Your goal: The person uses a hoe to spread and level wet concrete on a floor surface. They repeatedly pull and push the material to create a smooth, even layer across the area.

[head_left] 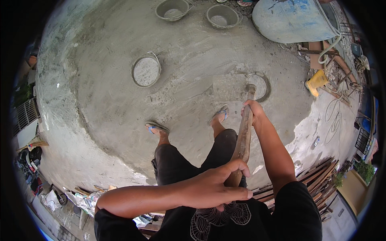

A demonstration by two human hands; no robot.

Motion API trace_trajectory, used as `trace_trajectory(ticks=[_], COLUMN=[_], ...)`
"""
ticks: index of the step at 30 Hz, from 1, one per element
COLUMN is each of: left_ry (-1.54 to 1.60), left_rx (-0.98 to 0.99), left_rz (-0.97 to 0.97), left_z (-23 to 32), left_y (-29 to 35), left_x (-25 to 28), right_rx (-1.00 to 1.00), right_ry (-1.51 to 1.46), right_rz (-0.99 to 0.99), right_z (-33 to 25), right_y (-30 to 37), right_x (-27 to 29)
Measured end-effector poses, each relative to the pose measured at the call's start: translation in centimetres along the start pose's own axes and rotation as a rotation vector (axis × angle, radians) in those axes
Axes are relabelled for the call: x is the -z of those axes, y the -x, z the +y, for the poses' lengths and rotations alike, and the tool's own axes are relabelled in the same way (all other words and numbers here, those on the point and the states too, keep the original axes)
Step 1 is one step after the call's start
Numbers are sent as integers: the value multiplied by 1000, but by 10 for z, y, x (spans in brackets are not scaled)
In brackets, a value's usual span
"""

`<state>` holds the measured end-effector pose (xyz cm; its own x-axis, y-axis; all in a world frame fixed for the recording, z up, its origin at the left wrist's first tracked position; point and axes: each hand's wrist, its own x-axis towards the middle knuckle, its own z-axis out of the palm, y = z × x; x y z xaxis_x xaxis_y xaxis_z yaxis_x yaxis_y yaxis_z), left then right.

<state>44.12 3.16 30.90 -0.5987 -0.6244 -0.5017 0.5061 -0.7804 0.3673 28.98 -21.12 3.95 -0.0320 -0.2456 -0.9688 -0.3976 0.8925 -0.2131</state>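
The left hand (pixel 221 181) and right hand (pixel 253 111) had fingers gripping the hoe (pixel 244 134); left of it stood a mortar-filled bucket (pixel 145 85), at its blade a part-hidden bucket (pixel 268 91), beyond it two seemingly near-empty buckets (pixel 219 9) (pixel 169 5).

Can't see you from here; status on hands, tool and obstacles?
Left hand and right hand gripping wooden handle. Flat blade near floor, contact unclear. Bucket close beside blade.
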Motion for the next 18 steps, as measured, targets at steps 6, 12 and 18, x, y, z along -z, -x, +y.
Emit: trace_trajectory(ticks=[6,12,18], left_ry=[-685,-1071,-831], left_rx=[-22,352,150], left_rz=[475,1058,679], left_z=[-69,-220,-275], left_y=[-46,-175,-209], left_x=[95,272,282], right_rx=[510,334,673], right_ry=[-119,10,-174], right_rz=[318,399,285], right_z=[-3,63,76], right_y=[-20,-157,-116], right_x=[47,-4,23])
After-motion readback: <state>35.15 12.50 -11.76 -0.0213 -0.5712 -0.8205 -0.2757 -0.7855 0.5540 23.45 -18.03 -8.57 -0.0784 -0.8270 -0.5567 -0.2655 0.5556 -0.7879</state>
